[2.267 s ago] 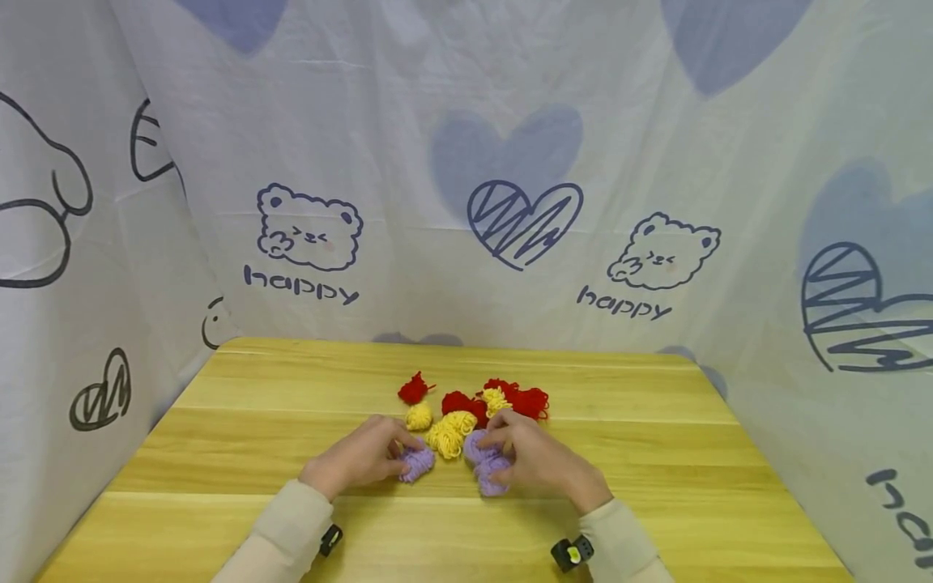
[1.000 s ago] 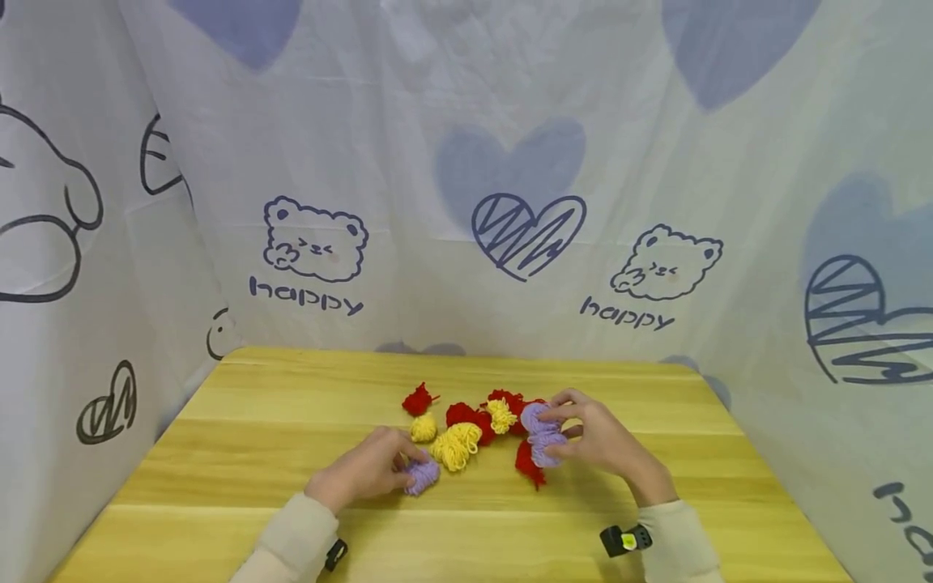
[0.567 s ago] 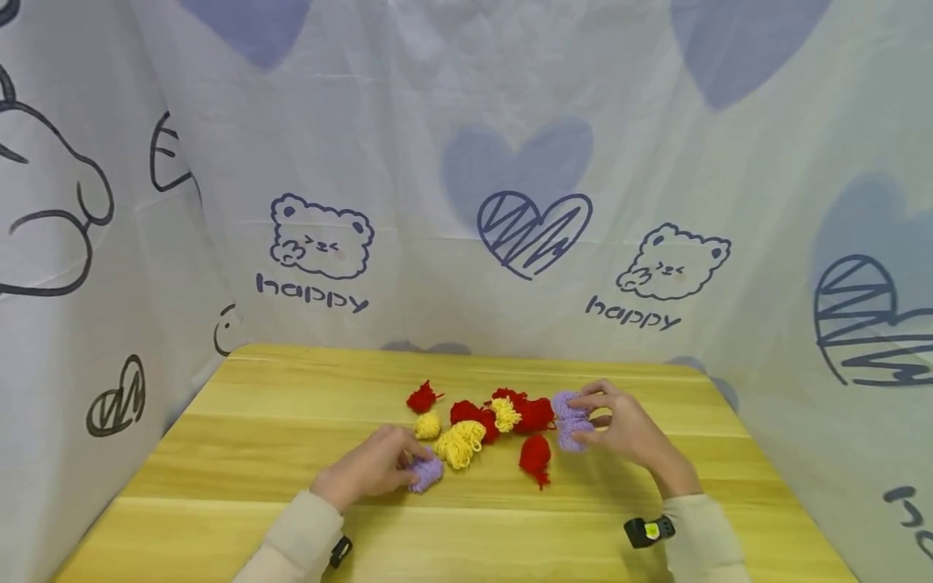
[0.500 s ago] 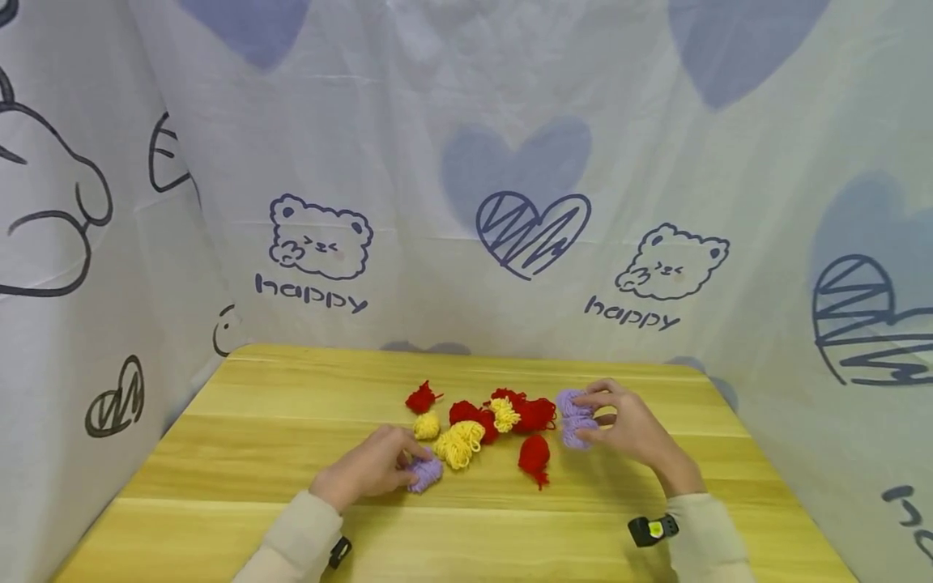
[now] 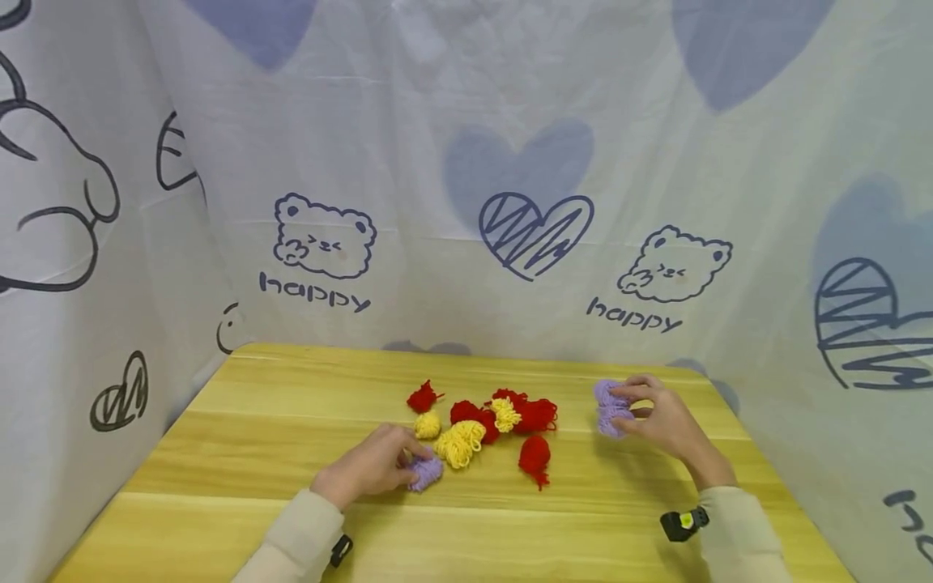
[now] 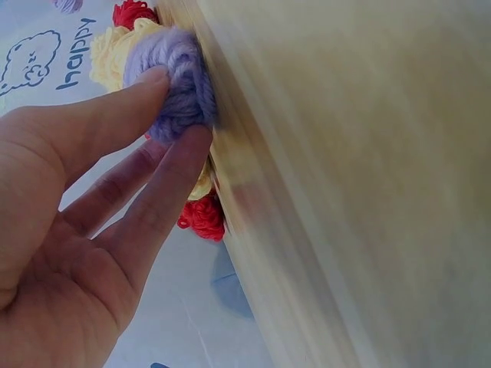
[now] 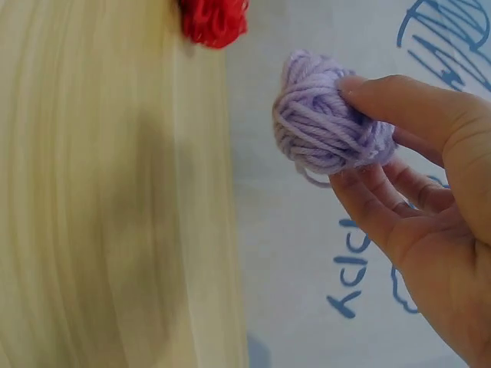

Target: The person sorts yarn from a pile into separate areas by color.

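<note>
My left hand [image 5: 375, 465] pinches a small lilac ball of yarn [image 5: 426, 471] at the near left of the pile; the left wrist view shows thumb and fingertips on this yarn [image 6: 173, 84], low by the tabletop. Over the right part of the table, my right hand [image 5: 666, 417] grips lilac yarn [image 5: 612, 409] that looks like two lobes side by side. In the right wrist view this lilac yarn [image 7: 326, 115] sits between thumb and fingers, raised off the wood, a loose strand hanging beneath. Whether the lobes are one bundle or two balls I cannot tell.
Between the hands lie yellow yarn [image 5: 461, 444], a small yellow ball [image 5: 427, 425] and several red bundles, one red ball [image 5: 535, 457] apart at the front. Another red piece [image 5: 423, 397] lies at the back left. Printed cloth [image 5: 437, 267] hangs around the wooden table [image 5: 291, 397].
My right hand has lifted the lilac yarn away from the pile and carried it to the right, uncovering the red ball at the front. My left hand stays at its lilac ball.
</note>
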The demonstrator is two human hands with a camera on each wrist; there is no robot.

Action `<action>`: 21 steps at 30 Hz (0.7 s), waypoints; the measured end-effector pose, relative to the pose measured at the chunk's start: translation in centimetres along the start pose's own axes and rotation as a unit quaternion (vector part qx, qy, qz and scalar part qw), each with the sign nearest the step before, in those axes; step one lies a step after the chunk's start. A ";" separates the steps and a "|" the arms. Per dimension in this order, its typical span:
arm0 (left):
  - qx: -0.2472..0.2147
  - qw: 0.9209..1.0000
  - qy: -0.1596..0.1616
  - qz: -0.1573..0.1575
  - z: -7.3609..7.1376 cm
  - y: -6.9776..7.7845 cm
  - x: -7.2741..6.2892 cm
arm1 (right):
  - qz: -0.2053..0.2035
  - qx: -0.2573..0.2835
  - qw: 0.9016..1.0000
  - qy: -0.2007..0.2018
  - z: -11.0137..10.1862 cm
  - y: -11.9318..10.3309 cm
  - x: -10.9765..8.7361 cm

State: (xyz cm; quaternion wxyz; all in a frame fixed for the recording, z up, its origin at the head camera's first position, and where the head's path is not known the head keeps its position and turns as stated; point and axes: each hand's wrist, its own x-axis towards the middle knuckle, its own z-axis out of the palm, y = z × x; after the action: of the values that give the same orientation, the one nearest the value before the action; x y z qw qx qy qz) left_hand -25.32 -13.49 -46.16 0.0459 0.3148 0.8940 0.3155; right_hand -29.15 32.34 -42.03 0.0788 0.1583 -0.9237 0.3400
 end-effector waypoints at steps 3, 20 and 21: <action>-0.003 1.000 -0.001 -0.004 0.0 0.1 0.0 | 0.003 -0.011 1.000 0.004 -0.3 0.7 0.1; 0.004 1.000 0.000 -0.009 0.1 -0.2 0.0 | 0.024 -0.033 0.999 0.015 -2.5 6.3 -0.6; 0.006 1.000 0.001 -0.009 0.1 -0.2 0.0 | 0.024 -0.031 0.999 0.016 -2.6 6.6 -0.7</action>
State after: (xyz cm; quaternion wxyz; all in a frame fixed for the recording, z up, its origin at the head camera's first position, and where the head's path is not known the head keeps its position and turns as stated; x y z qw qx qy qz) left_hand -25.41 -13.56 -46.39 0.0460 0.3065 0.8987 0.3103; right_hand -30.69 38.91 -44.21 0.0904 0.1281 -0.9360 0.3152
